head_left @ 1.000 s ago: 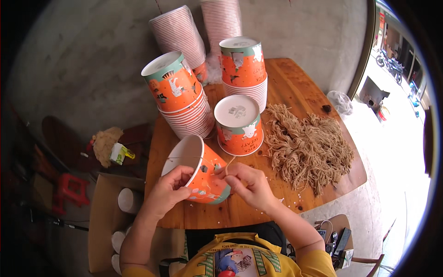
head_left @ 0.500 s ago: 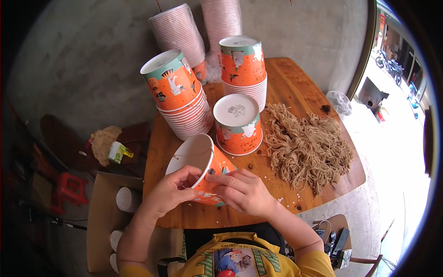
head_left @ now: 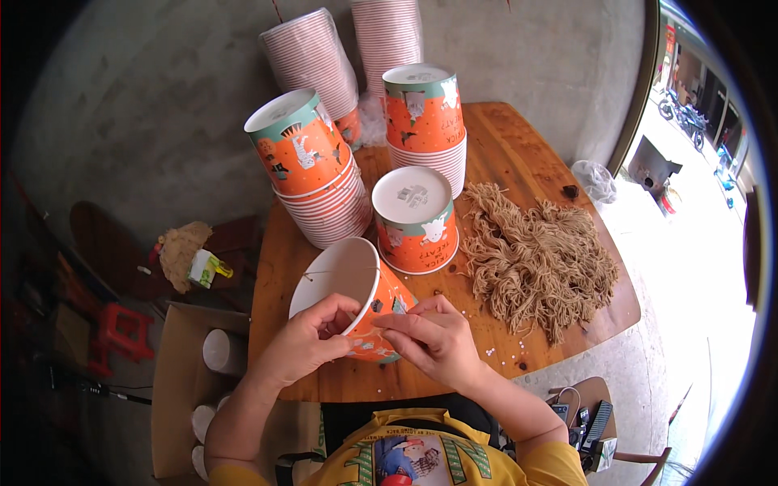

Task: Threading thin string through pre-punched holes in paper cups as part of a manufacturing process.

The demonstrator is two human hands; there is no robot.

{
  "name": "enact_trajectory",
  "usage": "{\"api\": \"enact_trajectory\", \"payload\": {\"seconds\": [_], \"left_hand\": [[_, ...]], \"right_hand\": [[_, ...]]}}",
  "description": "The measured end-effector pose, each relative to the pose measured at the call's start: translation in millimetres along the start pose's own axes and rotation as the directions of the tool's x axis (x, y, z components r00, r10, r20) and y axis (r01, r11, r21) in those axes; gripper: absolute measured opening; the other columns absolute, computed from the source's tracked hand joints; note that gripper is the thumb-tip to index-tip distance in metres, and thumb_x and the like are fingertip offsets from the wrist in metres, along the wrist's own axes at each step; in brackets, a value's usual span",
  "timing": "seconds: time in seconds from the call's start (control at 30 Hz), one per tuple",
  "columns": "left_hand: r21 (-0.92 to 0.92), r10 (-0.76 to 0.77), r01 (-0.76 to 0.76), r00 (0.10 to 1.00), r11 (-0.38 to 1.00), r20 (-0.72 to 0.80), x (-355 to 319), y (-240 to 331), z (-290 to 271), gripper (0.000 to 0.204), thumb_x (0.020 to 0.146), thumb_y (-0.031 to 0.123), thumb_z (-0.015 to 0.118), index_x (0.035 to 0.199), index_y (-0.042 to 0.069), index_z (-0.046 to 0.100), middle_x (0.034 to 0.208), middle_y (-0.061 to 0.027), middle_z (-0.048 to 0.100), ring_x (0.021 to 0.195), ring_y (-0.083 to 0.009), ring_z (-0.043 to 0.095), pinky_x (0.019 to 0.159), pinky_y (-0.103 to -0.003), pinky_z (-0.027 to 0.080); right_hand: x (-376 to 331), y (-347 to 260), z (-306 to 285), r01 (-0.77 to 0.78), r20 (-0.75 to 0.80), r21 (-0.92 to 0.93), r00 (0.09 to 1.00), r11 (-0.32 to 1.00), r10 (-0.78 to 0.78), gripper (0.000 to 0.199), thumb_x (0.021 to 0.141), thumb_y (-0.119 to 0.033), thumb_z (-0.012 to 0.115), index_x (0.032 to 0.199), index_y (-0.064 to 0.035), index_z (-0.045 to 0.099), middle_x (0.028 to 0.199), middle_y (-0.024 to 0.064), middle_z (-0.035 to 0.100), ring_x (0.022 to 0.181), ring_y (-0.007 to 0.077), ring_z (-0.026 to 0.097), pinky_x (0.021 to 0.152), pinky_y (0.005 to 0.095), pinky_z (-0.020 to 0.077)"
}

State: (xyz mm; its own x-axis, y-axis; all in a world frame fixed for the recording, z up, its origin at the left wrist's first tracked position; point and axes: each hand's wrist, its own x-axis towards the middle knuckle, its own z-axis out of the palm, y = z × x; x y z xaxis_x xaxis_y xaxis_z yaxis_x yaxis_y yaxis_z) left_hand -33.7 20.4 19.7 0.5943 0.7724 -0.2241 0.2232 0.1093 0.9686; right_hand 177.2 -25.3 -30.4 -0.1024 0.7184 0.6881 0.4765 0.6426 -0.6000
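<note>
An orange paper bucket [head_left: 387, 301] with a white inside lies tilted near the front of the wooden table, its mouth facing left toward me. My left hand [head_left: 306, 338] grips the near rim, fingers inside the mouth and thumb on the outer wall. A thin brown cord [head_left: 309, 278] shows at the rim. Beside the bucket's printed wall, my right hand [head_left: 442, 340] is closed in a pinch; whatever its fingertips hold is too small to make out. Just behind, another orange bucket [head_left: 417, 235] stands upside down.
Two stacks of upturned buckets, the left stack [head_left: 304, 162] and the right stack [head_left: 423, 113], stand behind, with taller wrapped stacks [head_left: 312, 61] by the wall. A heap of tan cords [head_left: 543, 263] covers the table's right side. At lower left is a cardboard box [head_left: 182, 348] holding white cups.
My right hand has drawn slightly back from the bucket's wall, its fingers now pinched further off. My left hand keeps its grip on the rim.
</note>
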Motion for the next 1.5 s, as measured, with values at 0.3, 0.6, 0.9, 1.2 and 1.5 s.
{"api": "enact_trajectory", "payload": {"seconds": [0.3, 0.6, 0.9, 1.2, 1.5], "left_hand": [[-0.009, -0.019, 0.019, 1.000, 1.000, -0.001, 0, 3, 6, 0.033, 0.085, -0.002, 0.059, 0.116, 0.005, 0.054, 0.093, 0.0009, 0.058, 0.084, -0.0048, 0.054, 0.077, -0.023, 0.046], [0.037, 0.006, -0.006, 1.000, 0.999, -0.012, 1, 1, 6, 0.039, 0.083, -0.002, 0.058, 0.120, 0.003, 0.049, 0.092, -0.0001, 0.057, 0.084, -0.0065, 0.054, 0.078, -0.024, 0.046], [0.040, -0.005, 0.005, 1.000, 0.999, -0.006, 3, 3, 6, 0.042, 0.082, -0.001, 0.058, 0.122, 0.003, 0.048, 0.092, -0.0012, 0.057, 0.084, -0.0075, 0.054, 0.077, -0.024, 0.045], [0.080, -0.019, 0.019, 1.000, 0.997, -0.006, 2, 7, 8, 0.051, 0.081, -0.001, 0.058, 0.130, 0.003, 0.045, 0.095, -0.0023, 0.056, 0.084, -0.0081, 0.054, 0.076, -0.025, 0.047], [0.085, -0.002, 0.001, 1.000, 0.996, 0.008, 3, 6, 8, 0.050, 0.082, -0.001, 0.057, 0.131, 0.003, 0.043, 0.096, -0.0028, 0.057, 0.084, -0.0080, 0.055, 0.077, -0.024, 0.048]], "right_hand": [[-2, -1, 4, -0.076, -0.162, 0.073, 0.983, 0.994, 0.087, 0.013, 0.078, -0.005, 0.073, 0.088, -0.0094, 0.066, 0.070, 0.0006, 0.065, 0.059, 0.0154, 0.059, 0.065, 0.0297, 0.0478], [-5, 7, 15, -0.009, -0.244, 0.004, 0.970, 1.000, 0.010, 0.014, 0.078, 0.001, 0.071, 0.085, -0.0057, 0.061, 0.061, 0.0011, 0.056, 0.048, 0.0096, 0.050, 0.045, 0.0236, 0.0400], [-1, 9, 16, 0.038, -0.229, -0.107, 0.972, 0.993, -0.062, 0.017, 0.076, 0.001, 0.072, 0.082, -0.0066, 0.057, 0.063, 0.0018, 0.058, 0.047, 0.0134, 0.053, 0.044, 0.0265, 0.0429], [0, 13, 18, 0.096, -0.231, -0.169, 0.964, 0.981, -0.134, 0.020, 0.074, 0.001, 0.072, 0.082, -0.0072, 0.056, 0.064, 0.0016, 0.059, 0.048, 0.0158, 0.054, 0.046, 0.0289, 0.0436], [2, 13, 16, 0.112, -0.220, -0.245, 0.961, 0.963, -0.167, 0.022, 0.071, 0.002, 0.072, 0.081, -0.0067, 0.055, 0.063, 0.0020, 0.056, 0.047, 0.0175, 0.053, 0.045, 0.0299, 0.0427]]}}
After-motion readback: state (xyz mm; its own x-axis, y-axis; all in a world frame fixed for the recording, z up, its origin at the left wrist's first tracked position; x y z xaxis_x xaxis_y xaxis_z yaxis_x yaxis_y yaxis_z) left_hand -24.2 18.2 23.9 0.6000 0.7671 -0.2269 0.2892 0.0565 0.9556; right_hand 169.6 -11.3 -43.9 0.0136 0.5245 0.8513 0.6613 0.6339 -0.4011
